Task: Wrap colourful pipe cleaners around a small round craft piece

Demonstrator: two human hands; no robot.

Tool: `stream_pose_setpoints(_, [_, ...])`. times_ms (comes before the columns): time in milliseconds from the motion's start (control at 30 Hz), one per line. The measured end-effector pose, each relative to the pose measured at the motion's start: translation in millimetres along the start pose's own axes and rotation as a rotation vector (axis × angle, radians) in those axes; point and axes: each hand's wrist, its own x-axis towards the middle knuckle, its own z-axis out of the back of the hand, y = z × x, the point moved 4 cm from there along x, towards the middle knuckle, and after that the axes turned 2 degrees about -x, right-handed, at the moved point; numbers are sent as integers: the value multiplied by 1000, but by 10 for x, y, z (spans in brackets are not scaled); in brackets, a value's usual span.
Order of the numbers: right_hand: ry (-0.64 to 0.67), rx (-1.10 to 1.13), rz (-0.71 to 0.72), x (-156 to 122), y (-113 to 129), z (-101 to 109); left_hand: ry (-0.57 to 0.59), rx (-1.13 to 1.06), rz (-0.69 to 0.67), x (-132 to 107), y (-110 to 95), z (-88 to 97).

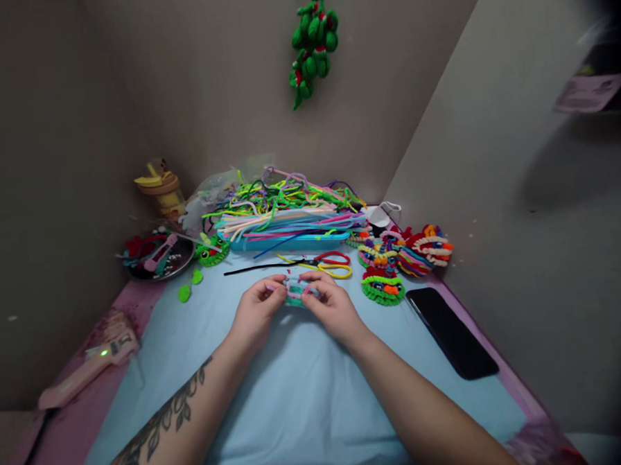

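Observation:
My left hand (259, 303) and my right hand (332, 302) meet over the middle of the cloth, each pinching one side of a small pipe-cleaner piece (295, 293). That piece is teal, with lilac strands across it; its finer shape is too small to tell. Just beyond my fingers lie scissors (334, 264) with red and yellow handles. A black pipe cleaner (254, 269) stretches to the left of them. Right of my right hand sits a green pipe-cleaner creature (383, 288) with an orange beak-like part.
A blue tray (290, 241) heaped with colourful pipe cleaners stands at the back. To the left are a metal bowl (180, 266) of bits and a pink glue gun (91, 365) with its light lit. A black phone (451, 333) lies at right, near more finished creatures (423, 251).

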Motion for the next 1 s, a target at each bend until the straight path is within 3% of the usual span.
stream_pose_setpoints(233, [-24,94,-41,34,-82,45,27,36,-15,-17,-25,-30])
stream_pose_setpoints(467, [60,88,-22,1,-33,12,-10,-31,123,-35,-1,-46])
stream_pose_setpoints(633, [47,83,-73,3,-16,33,40,115,19,2,-44,6])
stream_pose_setpoints(900, [80,66,-126,2,-21,45,258,510,-102,27,-183,7])
stream_pose_setpoints(1000, [69,97,-116,9,-54,40,257,538,-153,24,-195,7])
